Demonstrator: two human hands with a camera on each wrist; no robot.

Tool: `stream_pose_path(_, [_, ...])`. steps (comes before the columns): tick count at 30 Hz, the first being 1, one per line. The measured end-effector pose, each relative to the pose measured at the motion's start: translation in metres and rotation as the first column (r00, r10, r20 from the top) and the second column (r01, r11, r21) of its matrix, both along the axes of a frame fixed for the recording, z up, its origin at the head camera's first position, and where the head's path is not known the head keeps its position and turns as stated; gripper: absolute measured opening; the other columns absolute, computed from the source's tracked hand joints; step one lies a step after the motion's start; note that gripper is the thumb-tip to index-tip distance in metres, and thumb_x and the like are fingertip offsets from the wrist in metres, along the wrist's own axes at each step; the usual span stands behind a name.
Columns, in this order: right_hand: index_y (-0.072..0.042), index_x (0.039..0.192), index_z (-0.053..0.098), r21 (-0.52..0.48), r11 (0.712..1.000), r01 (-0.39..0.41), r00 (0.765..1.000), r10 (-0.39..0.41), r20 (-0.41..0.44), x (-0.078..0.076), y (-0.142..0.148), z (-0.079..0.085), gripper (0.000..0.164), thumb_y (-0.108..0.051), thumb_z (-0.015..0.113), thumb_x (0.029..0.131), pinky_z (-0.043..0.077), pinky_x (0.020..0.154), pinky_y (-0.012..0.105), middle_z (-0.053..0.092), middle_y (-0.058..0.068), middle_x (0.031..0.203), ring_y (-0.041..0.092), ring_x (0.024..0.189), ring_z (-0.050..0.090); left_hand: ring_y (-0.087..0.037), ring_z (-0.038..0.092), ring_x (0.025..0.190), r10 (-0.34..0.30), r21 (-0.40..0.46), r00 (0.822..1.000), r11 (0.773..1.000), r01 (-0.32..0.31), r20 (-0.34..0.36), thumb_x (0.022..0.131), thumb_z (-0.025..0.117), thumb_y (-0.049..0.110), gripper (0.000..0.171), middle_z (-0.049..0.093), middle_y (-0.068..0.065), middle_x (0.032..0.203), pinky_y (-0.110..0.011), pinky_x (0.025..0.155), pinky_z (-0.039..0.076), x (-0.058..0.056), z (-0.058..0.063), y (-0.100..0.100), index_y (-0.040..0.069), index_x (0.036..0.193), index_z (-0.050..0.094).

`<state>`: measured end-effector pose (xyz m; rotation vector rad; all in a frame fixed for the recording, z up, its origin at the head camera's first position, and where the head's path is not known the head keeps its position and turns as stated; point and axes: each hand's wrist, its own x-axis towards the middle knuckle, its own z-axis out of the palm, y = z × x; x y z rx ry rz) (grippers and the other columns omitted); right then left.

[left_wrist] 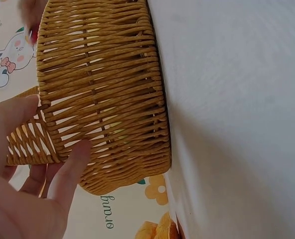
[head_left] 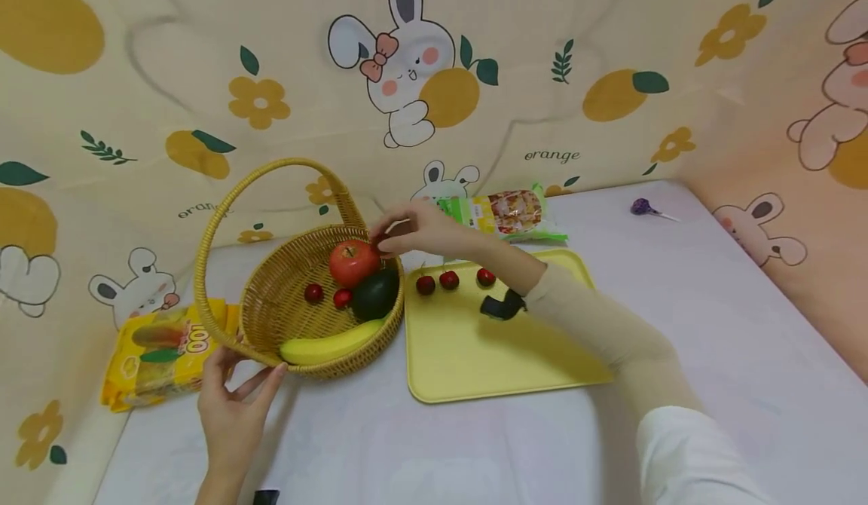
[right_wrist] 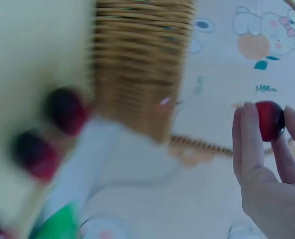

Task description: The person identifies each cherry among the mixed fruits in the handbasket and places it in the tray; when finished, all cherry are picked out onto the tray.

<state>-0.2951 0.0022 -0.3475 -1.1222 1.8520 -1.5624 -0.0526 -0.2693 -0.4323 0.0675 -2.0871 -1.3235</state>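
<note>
My left hand [head_left: 233, 411] grips the wicker basket [left_wrist: 102, 94] at its near rim, by the foot of the tall handle [head_left: 209, 252]. Over the basket's far right rim is my right hand [head_left: 434, 230], pinching a dark red cherry [right_wrist: 270, 121] between fingers and thumb. Inside the basket lie a red round fruit with a crown-like top [head_left: 353, 265], a dark green avocado [head_left: 377, 294], a yellow banana [head_left: 332, 345] and two small cherries [head_left: 313, 292]. On the yellow tray [head_left: 461, 354] to the right, three cherries [head_left: 449, 280] sit along the far edge.
A yellow packet [head_left: 159, 354] lies left of the basket. Behind the tray rests a green and clear packet [head_left: 515, 213], partly hidden by my right hand. A purple lollipop [head_left: 640, 206] is at the far right. Printed cloth [head_left: 529, 38] hangs behind the table.
</note>
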Motion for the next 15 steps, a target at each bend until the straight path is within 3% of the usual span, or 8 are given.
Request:
stream_pose_path(3, [0.005, 0.111, 0.068, -0.003, 0.997, 0.081, 0.996, -0.081, -0.046, 0.003, 0.038, -0.011, 0.02, 0.0, 0.07, 0.091, 0.062, 0.087, 0.038, 0.065, 0.015, 0.112, 0.028, 0.103, 0.066, -0.023, 0.055, 0.111, 0.012, -0.013, 1.0, 1.0, -0.012, 0.007, 0.072, 0.074, -0.026, 0.074, 0.054, -0.02, 0.121, -0.019, 0.077, 0.061, 0.0, 0.001, 0.001, -0.009, 0.137, 0.044])
stream_pose_path(8, [0.002, 0.107, 0.068, 0.076, 0.978, 0.195, 0.974, -0.184, -0.131, 0.009, 0.097, -0.032, 0.019, -0.004, 0.073, 0.09, 0.062, 0.084, 0.034, 0.066, 0.013, 0.107, 0.027, 0.099, 0.066, -0.023, 0.055, 0.111, 0.022, -0.02, 1.0, 1.0, -0.022, 0.018, 0.072, 0.075, -0.024, 0.073, 0.054, -0.022, 0.12, -0.018, 0.076, 0.06, 0.0, 0.003, 0.001, -0.009, 0.137, 0.044])
stream_pose_path(15, [0.004, 0.105, 0.065, 0.143, 0.944, 0.297, 0.953, -0.285, -0.099, 0.015, 0.154, -0.058, 0.019, 0.004, 0.073, 0.087, 0.062, 0.087, 0.032, 0.061, 0.02, 0.111, 0.032, 0.101, 0.064, -0.02, 0.055, 0.11, 0.011, -0.008, 1.0, 1.0, -0.011, 0.0, 0.071, 0.074, -0.026, 0.074, 0.055, -0.014, 0.12, -0.018, 0.077, 0.06, 0.0, 0.003, 0.001, -0.01, 0.137, 0.045])
